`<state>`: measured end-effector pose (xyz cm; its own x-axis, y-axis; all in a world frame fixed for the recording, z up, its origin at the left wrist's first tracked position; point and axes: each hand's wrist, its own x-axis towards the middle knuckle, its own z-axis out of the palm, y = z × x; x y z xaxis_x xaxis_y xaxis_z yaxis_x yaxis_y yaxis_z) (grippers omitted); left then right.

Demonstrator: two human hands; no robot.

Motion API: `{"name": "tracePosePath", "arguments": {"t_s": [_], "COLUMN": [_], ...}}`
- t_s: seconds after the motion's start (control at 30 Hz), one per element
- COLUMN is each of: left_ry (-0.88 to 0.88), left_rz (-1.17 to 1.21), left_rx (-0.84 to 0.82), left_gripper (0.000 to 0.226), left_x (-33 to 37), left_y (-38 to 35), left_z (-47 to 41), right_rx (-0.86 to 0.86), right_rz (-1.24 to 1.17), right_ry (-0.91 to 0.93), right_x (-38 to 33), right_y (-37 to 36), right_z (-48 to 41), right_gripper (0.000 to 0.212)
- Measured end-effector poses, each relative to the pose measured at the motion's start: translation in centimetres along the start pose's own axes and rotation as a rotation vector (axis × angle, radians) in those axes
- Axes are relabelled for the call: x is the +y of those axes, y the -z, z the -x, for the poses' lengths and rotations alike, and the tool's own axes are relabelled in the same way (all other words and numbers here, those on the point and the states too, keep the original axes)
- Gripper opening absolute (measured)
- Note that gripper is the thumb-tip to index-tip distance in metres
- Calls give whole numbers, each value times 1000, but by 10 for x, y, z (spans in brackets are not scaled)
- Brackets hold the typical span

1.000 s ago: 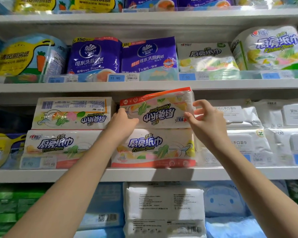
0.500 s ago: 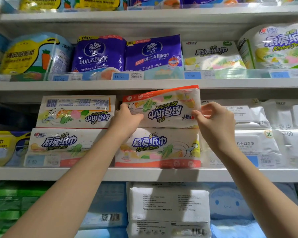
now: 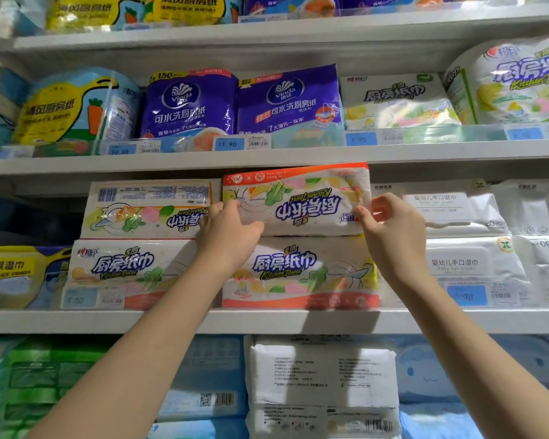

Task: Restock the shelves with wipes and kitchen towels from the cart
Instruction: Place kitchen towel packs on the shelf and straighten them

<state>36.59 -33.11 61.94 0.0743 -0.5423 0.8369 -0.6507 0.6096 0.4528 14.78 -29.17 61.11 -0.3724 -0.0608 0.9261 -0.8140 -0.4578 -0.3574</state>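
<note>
On the middle shelf (image 3: 267, 321), a towel pack (image 3: 298, 201) is held at both ends. It is laid flat on top of a second pack (image 3: 298, 274), with its print upside down and its orange strip uppermost, just under the shelf above. The left hand (image 3: 225, 236) is curled round the pack's left end: the thumb is laid along the lower front edge, and the fingers are hidden behind the pack. The right hand (image 3: 393, 236) is pinching the right end, with the thumb pressed on the front corner and the bent fingers wrapped round the side. Both forearms are stretched up from the bottom of the view.

Just to the left, 2 more towel packs are stacked; the upper one (image 3: 146, 210) is also turned upside down, and the lower one (image 3: 124, 267) is turned upright. To the right, white wipes (image 3: 457, 210) are piled in 2 layers. On the shelf above, 2 purple packs (image 3: 187, 103) are set side by side, and a price tag (image 3: 229, 144) marked 11.90 is fixed below them. Below the middle shelf, a white pack (image 3: 324, 384) with small print and a barcode is seen between green packs (image 3: 45, 375) and blue packs (image 3: 457, 375).
</note>
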Motion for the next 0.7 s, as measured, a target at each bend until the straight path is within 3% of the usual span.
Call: {"name": "tracePosePath", "arguments": {"t_s": [0.17,0.7], "left_ry": [-12,2], "left_rz": [-2,69], "left_rx": [-28,-18], "left_gripper": [63,61], "left_x": [-3,-9], "left_y": [3,9], "left_z": [-1,2], "right_rx": [-10,-24], "right_rz": [97,31], "right_ry": [25,46], "right_x": [-1,5], "right_y": [-2,-11], "right_z": [-5,10], "right_gripper": [23,17]}}
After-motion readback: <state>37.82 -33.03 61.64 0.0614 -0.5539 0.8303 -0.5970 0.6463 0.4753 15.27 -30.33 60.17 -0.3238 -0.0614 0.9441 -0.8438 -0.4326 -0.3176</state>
